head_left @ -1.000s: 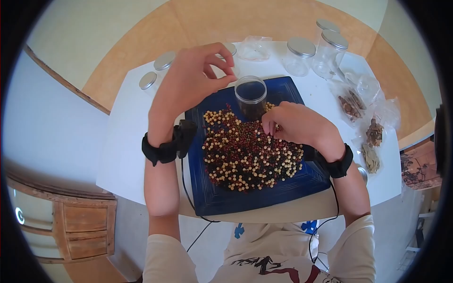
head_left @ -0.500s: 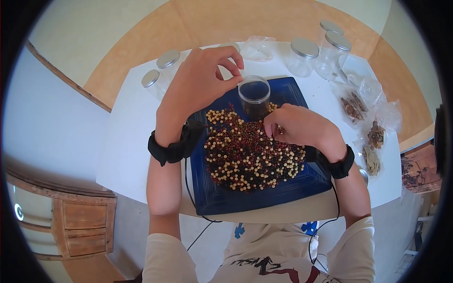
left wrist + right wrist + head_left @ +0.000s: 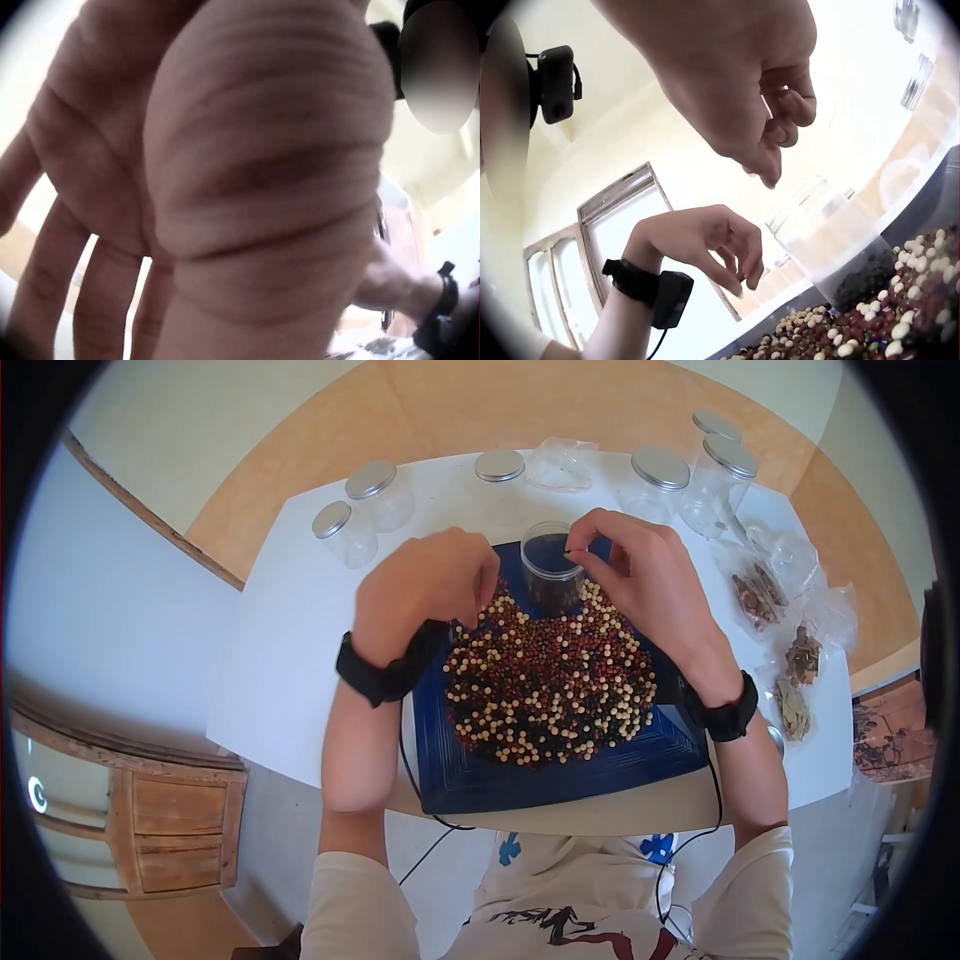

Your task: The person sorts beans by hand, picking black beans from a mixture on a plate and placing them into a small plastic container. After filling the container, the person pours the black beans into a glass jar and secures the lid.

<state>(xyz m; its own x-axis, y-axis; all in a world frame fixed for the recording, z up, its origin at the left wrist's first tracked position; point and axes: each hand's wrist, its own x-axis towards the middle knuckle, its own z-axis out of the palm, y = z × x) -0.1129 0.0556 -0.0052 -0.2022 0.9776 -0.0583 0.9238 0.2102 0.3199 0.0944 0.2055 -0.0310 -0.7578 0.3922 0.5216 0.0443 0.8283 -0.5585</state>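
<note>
A clear jar (image 3: 552, 565) with dark beans in its bottom stands at the far side of a blue tray (image 3: 480, 785). Before it spreads a heap of mixed beans (image 3: 545, 690), black, dark red and cream. My right hand (image 3: 650, 575) is over the jar's rim, thumb and forefinger pinching a small black bean (image 3: 570, 552). In the right wrist view those fingertips are just above the jar's mouth (image 3: 810, 199). My left hand (image 3: 425, 590) hangs over the heap's far left edge, fingers loosely bent downward, with a gap between thumb and fingers.
Silver-lidded jars (image 3: 372, 495) line the table's (image 3: 300, 660) back edge, several more at the back right (image 3: 660, 480). Plastic bags of dried goods (image 3: 755, 600) lie along the right side. Cables from the wrist cameras hang over the front edge.
My right hand has risen from the heap to the jar's mouth with a black bean. My left hand has moved from beside the jar's rim down to the heap's left edge.
</note>
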